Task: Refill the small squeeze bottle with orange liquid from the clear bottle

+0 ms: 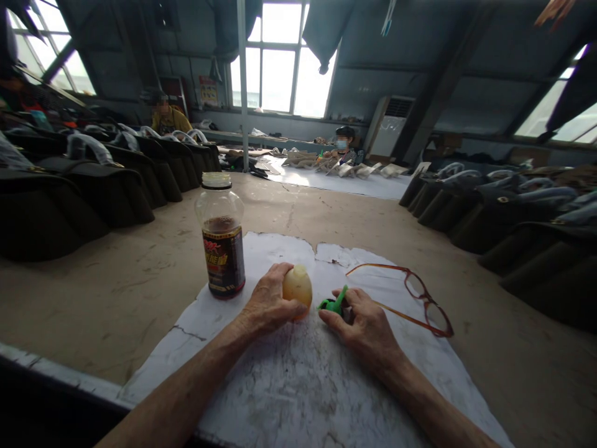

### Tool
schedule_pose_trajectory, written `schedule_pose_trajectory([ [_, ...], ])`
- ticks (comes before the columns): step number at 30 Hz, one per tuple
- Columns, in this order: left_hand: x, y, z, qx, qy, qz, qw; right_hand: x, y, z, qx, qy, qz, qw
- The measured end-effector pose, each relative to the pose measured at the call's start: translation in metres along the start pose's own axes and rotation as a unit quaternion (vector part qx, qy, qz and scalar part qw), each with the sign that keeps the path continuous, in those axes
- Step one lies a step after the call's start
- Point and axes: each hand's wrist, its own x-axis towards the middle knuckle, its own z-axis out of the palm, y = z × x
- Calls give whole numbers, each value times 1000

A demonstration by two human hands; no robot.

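Note:
My left hand (273, 295) is wrapped round a small, rounded, translucent bottle (297, 285), with amber liquid low inside and a pale top. It stands on a white sheet. Just to the right, my right hand (366, 320) grips a green plastic piece (334, 303) that has a thin spout-like tip pointing up and a dark part beneath it, mostly hidden by the fingers. The two hands are a short gap apart. Left of them stands a clear plastic drink bottle (221, 249), uncapped, with a dark label and brown liquid. Eyeglasses (415, 298) with brown frames lie beside my right hand.
The worn white sheet (289, 386) covers part of a brown tabletop (298, 211). Rows of dark handbags with wrapped handles line the left (93, 186) and right (527, 211). Two people sit farther back, one by a white table (364, 183) with pale pieces on it.

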Motion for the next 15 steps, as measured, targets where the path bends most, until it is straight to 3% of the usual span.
schedule_pose_trajectory([
  [8, 1, -5, 1, -1, -5, 6, 1000, -4, 7, 8, -77, 48, -58, 994],
  [12, -3, -5, 2, 39, 15, 37, 998, -3, 20, 13, -114, 122, -94, 981],
  [15, -23, -5, 2, 114, 70, 74, 988, 2, 33, 17, -132, 187, -127, 965],
])
